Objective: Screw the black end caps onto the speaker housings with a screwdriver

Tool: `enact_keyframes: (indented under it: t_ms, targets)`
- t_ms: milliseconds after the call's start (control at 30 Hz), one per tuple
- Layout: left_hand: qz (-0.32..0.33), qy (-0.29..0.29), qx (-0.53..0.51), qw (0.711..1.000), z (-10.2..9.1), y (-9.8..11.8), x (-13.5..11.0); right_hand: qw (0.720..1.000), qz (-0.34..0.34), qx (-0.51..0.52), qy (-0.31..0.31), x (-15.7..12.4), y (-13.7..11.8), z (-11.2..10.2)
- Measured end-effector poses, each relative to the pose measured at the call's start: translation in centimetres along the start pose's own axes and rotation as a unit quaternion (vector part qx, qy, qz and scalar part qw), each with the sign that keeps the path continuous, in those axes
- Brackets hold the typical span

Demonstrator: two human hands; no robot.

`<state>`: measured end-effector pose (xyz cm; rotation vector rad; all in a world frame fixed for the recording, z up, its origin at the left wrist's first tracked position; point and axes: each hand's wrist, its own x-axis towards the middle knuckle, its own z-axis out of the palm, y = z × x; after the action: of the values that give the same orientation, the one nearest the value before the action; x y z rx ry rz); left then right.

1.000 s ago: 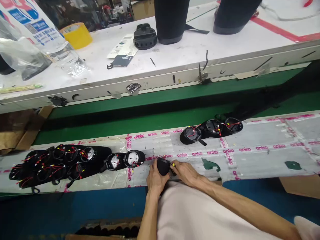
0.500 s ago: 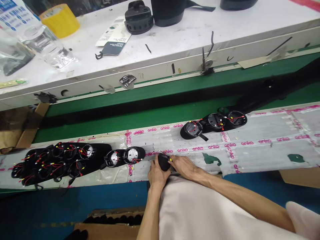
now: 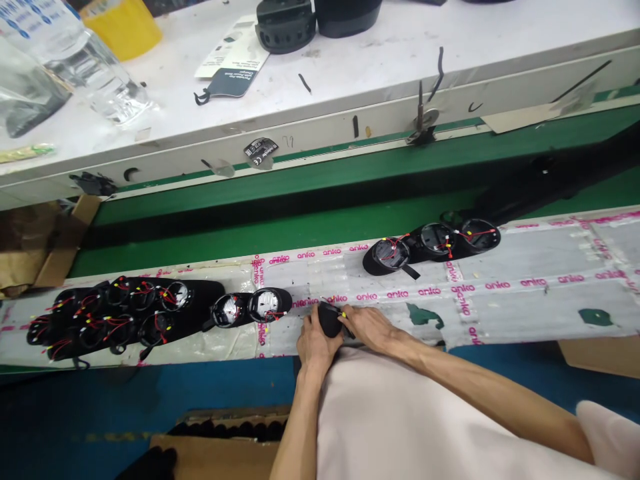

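On taped bench, both hands hold one black part.

Yellow tape roll, plastic bag

light: bright, even, from overhead | glare: pale sheen on the white counter and clear plastic bag | shadows: soft, short | focus: slight overall softness | edges: lines bow outward
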<state>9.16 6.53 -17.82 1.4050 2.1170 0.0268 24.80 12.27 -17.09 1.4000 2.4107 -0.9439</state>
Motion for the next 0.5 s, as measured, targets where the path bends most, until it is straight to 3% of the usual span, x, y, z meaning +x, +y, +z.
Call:
enact_keyframes:
  t_ms: [500]
  targets:
    - [-0.003,0.017,0.013,1.0,0.7,0.0,0.0,0.997,0.038,-0.056,-0.029,0.2,-1.5,0.1]
